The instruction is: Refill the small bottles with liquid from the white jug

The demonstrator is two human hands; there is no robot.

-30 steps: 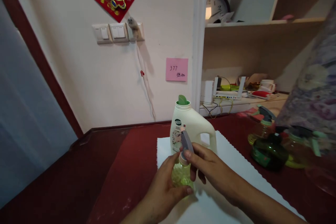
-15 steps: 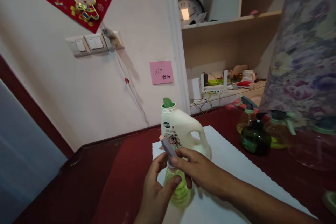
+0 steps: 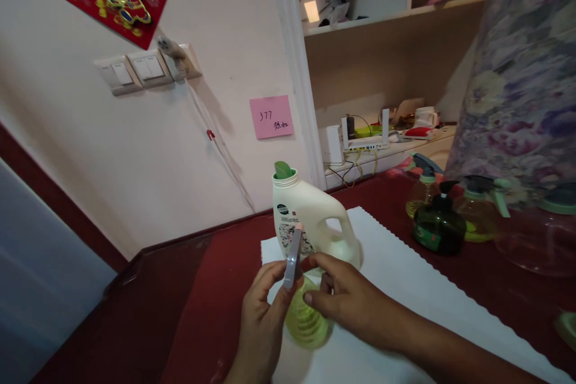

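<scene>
In the head view, a clear spray bottle (image 3: 308, 321) with ribbed sides holds yellow-green liquid and leans slightly over a white sheet (image 3: 396, 312). Its grey spray head (image 3: 293, 257) has a pinkish tip that points away from me. My left hand (image 3: 265, 306) is closed, pinching the base of the head between thumb and fingers. On the other side, my right hand (image 3: 344, 294) is curled, index fingertip at the head and thumb against the bottle's shoulder. Just behind stands a large cream jug (image 3: 315, 210) with a handle and a green spout in its uncapped neck.
To the right stand a dark green pump bottle (image 3: 438, 228) and several clear spray bottles, one being a spray bottle (image 3: 479, 219) with yellow liquid. A white router (image 3: 366, 141) sits on the shelf behind. The dark red table (image 3: 211, 306) meets the wall at the back.
The grey spray head has turned from leaning left to leaning right. My left thumb has moved up from the bottle to the head; my right thumb has dropped from the head to the bottle.
</scene>
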